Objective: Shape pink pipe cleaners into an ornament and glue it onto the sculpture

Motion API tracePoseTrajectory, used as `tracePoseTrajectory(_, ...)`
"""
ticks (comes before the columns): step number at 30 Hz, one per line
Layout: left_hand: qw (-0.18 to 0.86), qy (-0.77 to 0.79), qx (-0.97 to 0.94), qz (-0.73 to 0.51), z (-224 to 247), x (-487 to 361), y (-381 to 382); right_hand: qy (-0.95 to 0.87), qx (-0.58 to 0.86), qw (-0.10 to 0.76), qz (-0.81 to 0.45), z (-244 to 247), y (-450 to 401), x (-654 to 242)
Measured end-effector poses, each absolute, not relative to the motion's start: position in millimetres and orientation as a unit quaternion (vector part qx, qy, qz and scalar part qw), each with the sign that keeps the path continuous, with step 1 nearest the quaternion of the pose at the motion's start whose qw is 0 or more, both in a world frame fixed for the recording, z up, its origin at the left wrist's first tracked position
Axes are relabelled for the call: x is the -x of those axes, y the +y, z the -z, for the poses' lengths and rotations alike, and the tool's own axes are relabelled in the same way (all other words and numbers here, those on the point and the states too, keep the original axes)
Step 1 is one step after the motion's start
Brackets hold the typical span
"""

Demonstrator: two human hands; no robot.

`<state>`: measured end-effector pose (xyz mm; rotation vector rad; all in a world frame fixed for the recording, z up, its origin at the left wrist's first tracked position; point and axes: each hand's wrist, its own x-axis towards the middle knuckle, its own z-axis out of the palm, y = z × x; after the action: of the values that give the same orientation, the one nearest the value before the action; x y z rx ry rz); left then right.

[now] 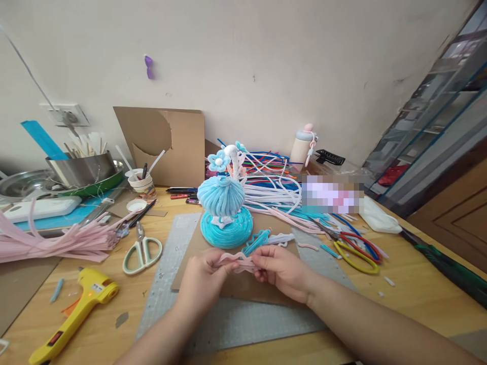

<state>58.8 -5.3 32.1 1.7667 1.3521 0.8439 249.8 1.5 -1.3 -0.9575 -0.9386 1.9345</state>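
Between my two hands is a bundle of pink pipe cleaners (pixel 243 263), bent in waves along its upper side. My left hand (pixel 207 271) pinches its left end, and my right hand (pixel 279 266) grips the right end. Just beyond them stands a blue pipe-cleaner figure (pixel 221 197) with a pleated dome, a flower on top and a round coiled base. Wavy blue pipe cleaners (pixel 257 242) and white pipe cleaners (pixel 280 239) lie behind my right hand. All this is over a cardboard sheet (pixel 266 293) on a grey cutting mat (pixel 216 329).
A yellow glue gun (pixel 81 306) and white-handled scissors (pixel 142 253) lie at the left, near pink pipe cleaners (pixel 57 235). Yellow-and-red-handled scissors (pixel 357 253) lie at the right. Behind are piled white pipe cleaners (pixel 270 195), a bottle (pixel 303 144) and a cardboard panel (pixel 186 147).
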Motion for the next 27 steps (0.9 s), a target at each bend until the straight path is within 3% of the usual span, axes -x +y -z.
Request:
tracePoseTrajectory(5,0.4,0.534,-0.664,-0.337,-28.6,-57.8,-4.7,-0.329,0.369,0.386,-0.779,1.7,1.9,-250.2)
tracePoseTrajectory(12,0.517,0.513,-0.572,-0.378,-22.6,-57.4,-0.4,-0.505,0.419,0.403,-0.638,-8.0,1.2,-248.9)
tracePoseTrajectory(22,0.358,0.546,-0.67,-0.355,-24.2,-56.4,-5.9,-0.474,0.407,0.403,-0.669,-6.1,-1.6,-245.5)
tracePoseTrajectory(27,0.362,0.533,-0.678,-0.354,-27.1,-57.7,-5.1,-0.401,0.369,0.405,-0.734,-1.1,-0.6,-245.6)
